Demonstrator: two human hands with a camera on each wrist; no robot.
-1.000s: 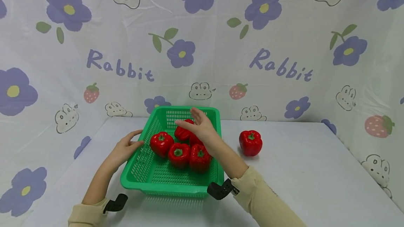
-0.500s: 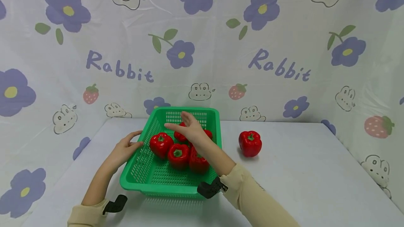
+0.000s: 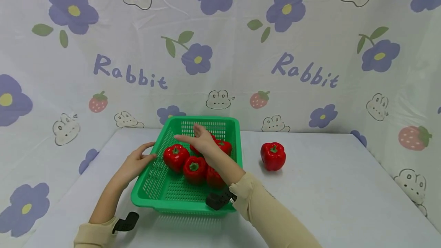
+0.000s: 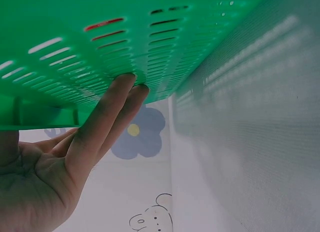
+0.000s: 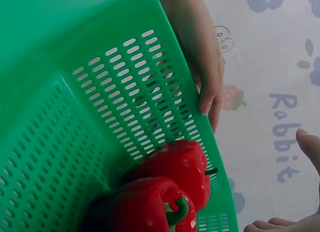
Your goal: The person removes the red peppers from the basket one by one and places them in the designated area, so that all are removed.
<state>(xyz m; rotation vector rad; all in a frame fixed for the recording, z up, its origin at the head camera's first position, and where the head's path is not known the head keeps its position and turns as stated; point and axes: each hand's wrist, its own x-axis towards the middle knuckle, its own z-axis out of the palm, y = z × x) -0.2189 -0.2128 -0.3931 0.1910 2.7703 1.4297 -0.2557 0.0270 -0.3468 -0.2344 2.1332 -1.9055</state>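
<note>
A green slotted plastic basket (image 3: 186, 205) holds several red bell peppers (image 3: 176, 157). At its left side is my left hand (image 3: 135, 163), thumb and fingertips at the rim. In the left wrist view, two straight fingers (image 4: 107, 112) touch the outer wall beneath the rim. Above the peppers in the back half of the basket, my right hand (image 3: 203, 142) has its fingers spread loosely and holds nothing. It partly covers the rear peppers in the head view. Its thumb and fingertips show at the edge of the right wrist view.
One more red bell pepper (image 3: 273, 156) stands on the white table (image 3: 327, 186), right of the basket. A patterned curtain (image 3: 220, 79) with flowers and rabbits hangs behind the table and along its sides.
My right hand has moved left over the basket and slightly down, uncovering a pepper at the back right. The left hand, the basket and the pepper on the table have stayed put.
</note>
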